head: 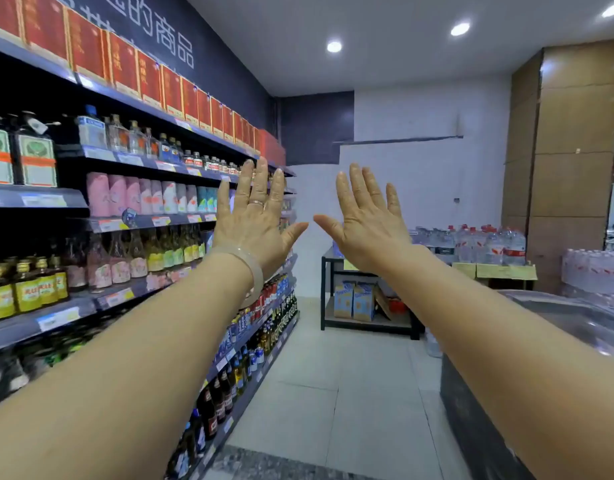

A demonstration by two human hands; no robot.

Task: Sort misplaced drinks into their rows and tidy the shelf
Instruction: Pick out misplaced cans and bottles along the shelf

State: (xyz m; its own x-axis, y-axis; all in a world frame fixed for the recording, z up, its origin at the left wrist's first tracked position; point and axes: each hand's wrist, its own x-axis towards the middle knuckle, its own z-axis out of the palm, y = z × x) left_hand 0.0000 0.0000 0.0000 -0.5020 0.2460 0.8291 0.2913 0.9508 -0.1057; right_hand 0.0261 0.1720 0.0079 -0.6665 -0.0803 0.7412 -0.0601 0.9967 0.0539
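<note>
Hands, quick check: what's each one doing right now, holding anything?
Left hand: open, fingers spread, holding nothing.
Right hand: open, fingers spread, holding nothing.

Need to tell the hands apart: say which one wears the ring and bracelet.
The left hand: a ring on one finger, a pale bracelet at its wrist. The right hand is bare.

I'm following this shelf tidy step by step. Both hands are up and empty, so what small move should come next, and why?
Probably lower the left hand toward the drink shelves on the left. Both it and the right hand are raised, fingers spread, with no grip on anything, and the bottle rows stand on the left hand's side.
</note>
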